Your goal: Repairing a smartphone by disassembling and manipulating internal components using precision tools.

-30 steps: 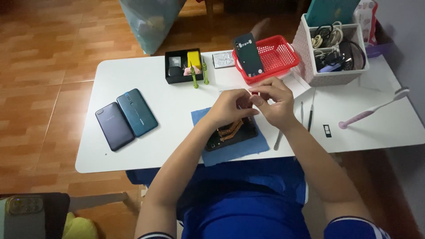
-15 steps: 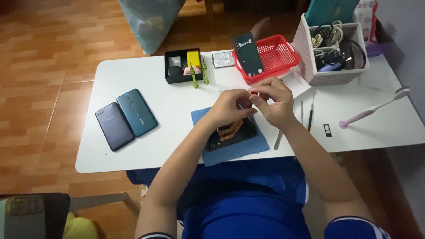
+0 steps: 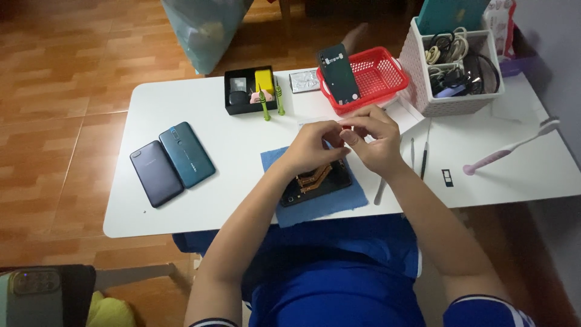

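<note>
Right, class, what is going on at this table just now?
A person sits at a white table, both hands raised together above an opened phone lying on a blue cloth. The left hand and right hand pinch something too small to tell. Two closed phones lie to the left; a red basket stands behind.

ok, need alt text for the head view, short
A seated person's left hand and right hand meet, fingertips pinched together, above an opened phone lying on a blue cloth on a white table. Two intact phones lie to the left; a red basket, black parts tray, cable bin and pink toothbrush sit around.
</note>
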